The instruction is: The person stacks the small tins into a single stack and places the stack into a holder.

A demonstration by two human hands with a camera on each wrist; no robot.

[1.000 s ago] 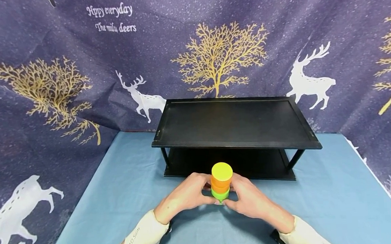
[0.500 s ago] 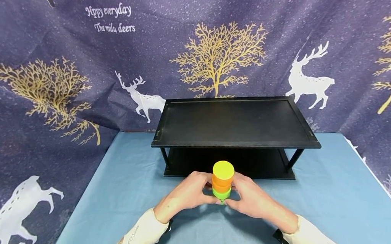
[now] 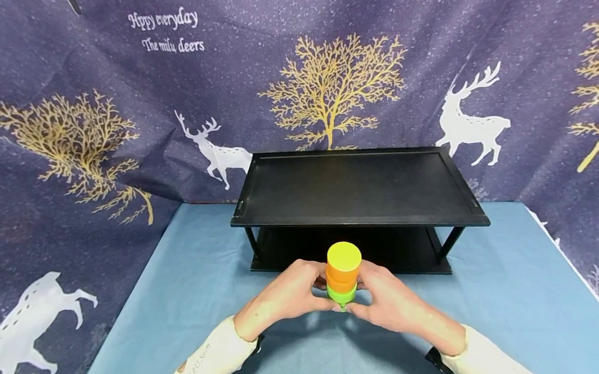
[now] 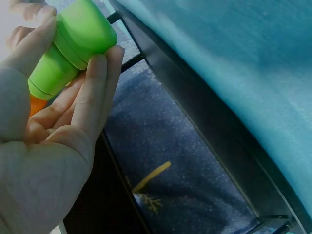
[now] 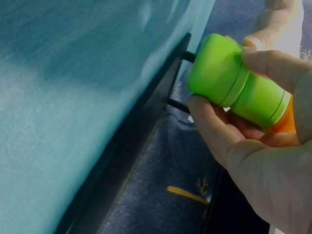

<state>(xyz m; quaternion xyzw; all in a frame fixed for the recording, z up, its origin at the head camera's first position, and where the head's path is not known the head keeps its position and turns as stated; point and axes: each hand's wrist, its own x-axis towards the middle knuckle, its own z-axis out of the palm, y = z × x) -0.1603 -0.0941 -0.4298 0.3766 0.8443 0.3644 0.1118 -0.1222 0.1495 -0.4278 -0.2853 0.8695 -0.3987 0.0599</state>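
Note:
A stack of cup-like plastic pieces point(image 3: 344, 258) stands upright between both hands in the head view. Its flat top is yellow, the middle orange and the bottom green. My left hand point(image 3: 293, 291) pinches it from the left, and my right hand point(image 3: 390, 300) does so from the right. Both thumbs meet near the green base. In the left wrist view the green part point(image 4: 83, 36) lies between fingertips and thumb, with its rounded end uncovered. The right wrist view also has the green part point(image 5: 219, 73) between thumb and fingers, and some orange beyond it.
Behind the hands stands a low black two-tier rack point(image 3: 358, 188) with a flat top and a lower shelf. Blue cloth point(image 3: 200, 265) covers the table. A dark curtain point(image 3: 248, 68) printed with deer and trees hangs at the back and sides.
Both hands have raised the stack slightly and shifted it a little to the right. The hold looks the same, and the head view has turned slightly.

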